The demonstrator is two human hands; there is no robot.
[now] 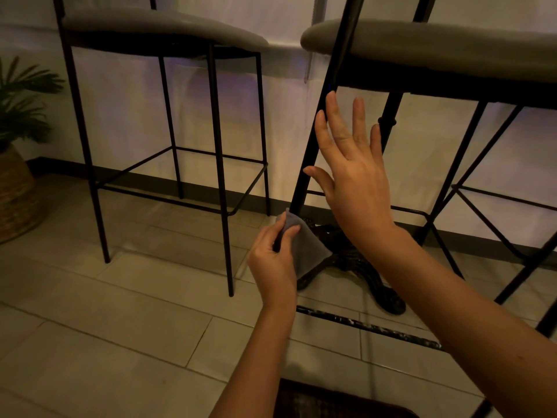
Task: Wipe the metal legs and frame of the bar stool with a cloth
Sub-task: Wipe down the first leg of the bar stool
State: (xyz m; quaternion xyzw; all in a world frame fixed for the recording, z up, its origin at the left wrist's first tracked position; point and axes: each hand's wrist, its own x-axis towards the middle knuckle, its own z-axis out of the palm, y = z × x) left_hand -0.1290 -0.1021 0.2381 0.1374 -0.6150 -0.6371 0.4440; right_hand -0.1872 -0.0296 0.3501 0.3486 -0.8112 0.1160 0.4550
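grey cloth (304,248) pinched by the left grip (272,260) at a black stool leg (313,140).
the right grip (352,173) is held released, fingers spread, above the cloth, beside that leg.

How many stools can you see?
2. One stool stands at the left by the wall, all four legs showing. The other stool is at the right, close to the hands and partly cut off. More could be outside the picture.

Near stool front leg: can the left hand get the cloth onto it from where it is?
Probably yes. The left hand pinches the grey cloth right beside the leg's lower part, with nothing between them. The open right hand sits higher up, clear of that spot.
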